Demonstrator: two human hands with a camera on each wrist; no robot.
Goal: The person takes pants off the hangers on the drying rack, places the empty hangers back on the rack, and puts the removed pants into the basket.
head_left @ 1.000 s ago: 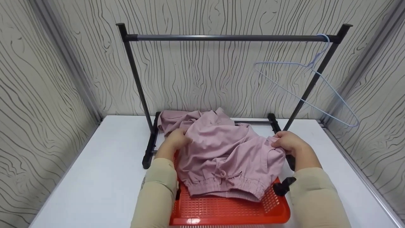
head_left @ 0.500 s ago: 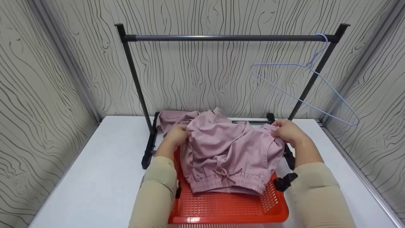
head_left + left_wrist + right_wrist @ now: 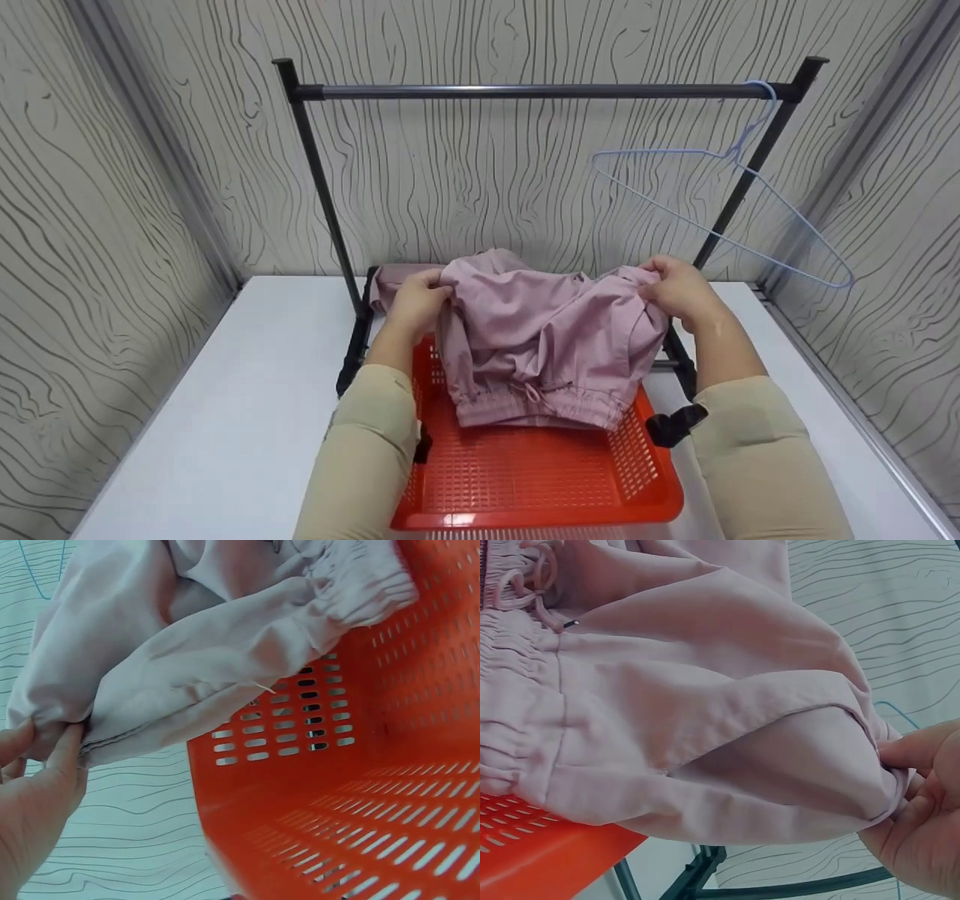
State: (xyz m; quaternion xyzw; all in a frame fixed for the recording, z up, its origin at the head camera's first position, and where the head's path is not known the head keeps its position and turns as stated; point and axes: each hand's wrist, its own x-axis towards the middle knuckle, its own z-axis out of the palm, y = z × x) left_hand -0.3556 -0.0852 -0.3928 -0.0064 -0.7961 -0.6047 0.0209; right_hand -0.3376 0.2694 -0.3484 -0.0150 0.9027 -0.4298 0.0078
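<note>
Fingers (image 3: 429,279) of the left hand (image 3: 411,306) and right hand (image 3: 684,296) are pinching opposite sides of a pink, soft-fabric garment with a gathered waistband, which is sagging between them above a red, perforated plastic basket (image 3: 525,469). Behind, a light-blue, triangular hanger (image 3: 733,155) is hanging from a black metal rack (image 3: 525,91). From the left wrist, fingertips are gripping the garment (image 3: 127,637) near a seam. From the right wrist, fingertips are pinching it beyond a slanted opening (image 3: 780,757).
</note>
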